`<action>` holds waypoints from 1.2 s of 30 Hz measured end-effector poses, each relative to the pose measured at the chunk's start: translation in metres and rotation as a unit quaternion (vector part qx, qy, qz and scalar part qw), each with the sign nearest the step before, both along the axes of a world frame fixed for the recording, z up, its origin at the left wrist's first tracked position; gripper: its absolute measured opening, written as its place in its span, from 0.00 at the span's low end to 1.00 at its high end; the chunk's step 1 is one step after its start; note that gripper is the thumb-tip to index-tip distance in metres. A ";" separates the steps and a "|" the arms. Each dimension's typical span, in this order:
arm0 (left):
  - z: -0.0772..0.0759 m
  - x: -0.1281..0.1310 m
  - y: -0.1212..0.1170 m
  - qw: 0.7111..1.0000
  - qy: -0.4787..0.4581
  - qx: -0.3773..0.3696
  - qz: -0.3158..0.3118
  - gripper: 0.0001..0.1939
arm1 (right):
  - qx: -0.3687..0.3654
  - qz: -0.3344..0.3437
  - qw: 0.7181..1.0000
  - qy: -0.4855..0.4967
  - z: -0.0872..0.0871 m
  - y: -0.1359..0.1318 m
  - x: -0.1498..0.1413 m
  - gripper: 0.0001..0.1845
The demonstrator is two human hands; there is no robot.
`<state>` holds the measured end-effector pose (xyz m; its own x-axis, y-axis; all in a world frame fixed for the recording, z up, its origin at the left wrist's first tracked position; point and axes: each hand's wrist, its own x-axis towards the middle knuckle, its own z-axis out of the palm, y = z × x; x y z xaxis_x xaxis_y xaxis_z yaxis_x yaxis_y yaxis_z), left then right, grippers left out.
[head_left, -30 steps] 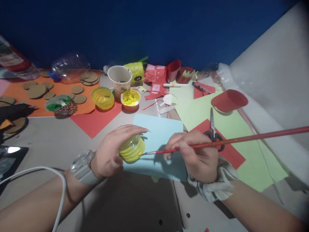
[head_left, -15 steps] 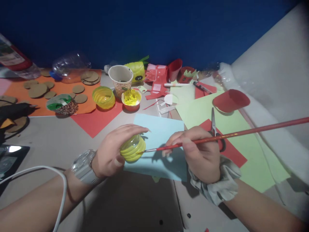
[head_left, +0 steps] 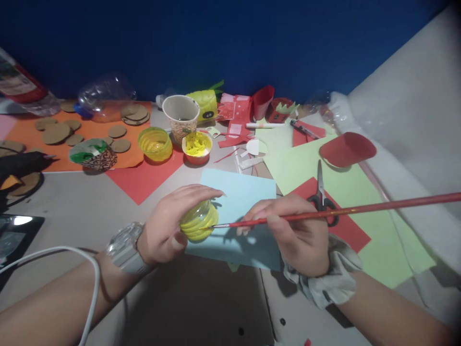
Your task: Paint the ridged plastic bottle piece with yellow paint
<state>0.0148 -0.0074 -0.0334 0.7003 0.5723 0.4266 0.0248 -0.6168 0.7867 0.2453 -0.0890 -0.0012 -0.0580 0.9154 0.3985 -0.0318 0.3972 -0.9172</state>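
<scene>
My left hand [head_left: 168,221] is wrapped around a cut piece of clear ridged plastic bottle [head_left: 200,226], coated with yellow paint on its side. Pinched in my right hand [head_left: 293,233] is a long red paintbrush [head_left: 342,211]. Its bristle tip touches the painted side of the bottle piece. Under both lies a light blue sheet of paper [head_left: 248,192]. Beyond the hands stand a small cup of yellow paint [head_left: 197,145], a second yellow-painted plastic piece [head_left: 155,145] and a patterned paper cup [head_left: 180,115] with dark liquid.
Scissors [head_left: 321,192] rest on red paper at the right, near a red cut tube [head_left: 347,150]. Cardboard discs [head_left: 56,133], a clear plastic bottle [head_left: 106,98] and a green-stained cup [head_left: 92,154] sit at the left. A white cable [head_left: 94,278] crosses my left forearm.
The brush's rear end has dropped lower as my right hand tilted and shifted slightly left. Its tip stays against the bottle piece. My left hand's grip looks the same.
</scene>
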 end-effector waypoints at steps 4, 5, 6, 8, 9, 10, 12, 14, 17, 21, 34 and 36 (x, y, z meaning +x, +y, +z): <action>0.000 -0.001 0.000 1.000 0.003 0.002 -0.004 0.48 | 0.011 -0.085 0.996 -0.012 -0.001 0.000 0.002 0.08; -0.001 -0.001 0.000 1.000 0.000 0.002 -0.005 0.47 | 0.017 -0.098 0.995 0.000 0.000 0.000 0.002 0.09; -0.001 0.000 0.000 1.000 -0.003 0.001 -0.005 0.47 | 0.026 -0.097 0.995 0.012 0.001 0.001 0.001 0.09; -0.002 0.000 0.000 1.000 -0.009 -0.004 -0.006 0.46 | 0.042 -0.062 0.997 0.025 0.002 0.001 0.001 0.09; -0.002 0.000 0.000 1.000 -0.010 -0.007 -0.007 0.46 | 0.047 -0.035 0.998 0.015 0.003 0.001 0.001 0.08; -0.003 0.001 0.000 1.000 -0.011 -0.010 -0.007 0.47 | 0.050 -0.003 0.999 -0.007 0.003 0.001 0.001 0.08; -0.004 0.000 0.000 1.000 -0.013 -0.012 -0.007 0.48 | 0.047 0.033 0.997 -0.060 0.003 -0.001 0.001 0.08; -0.004 0.000 0.000 1.000 -0.012 -0.011 -0.010 0.49 | 0.041 0.014 0.996 -0.081 0.001 -0.003 0.001 0.08; -0.004 -0.001 0.001 1.000 -0.005 -0.011 -0.008 0.48 | 0.032 -0.078 0.995 -0.046 -0.001 -0.004 0.001 0.08; -0.005 -0.002 0.001 1.000 -0.006 -0.010 -0.006 0.50 | 0.055 -0.105 0.993 -0.010 0.003 -0.001 0.001 0.08; -0.003 0.000 -0.001 0.999 0.010 0.003 0.031 0.52 | 0.090 -0.083 0.983 -0.140 0.016 -0.003 0.001 0.10; -0.002 0.000 -0.001 0.999 0.011 0.014 0.038 0.52 | 0.101 -0.067 0.984 -0.129 0.020 -0.002 0.002 0.09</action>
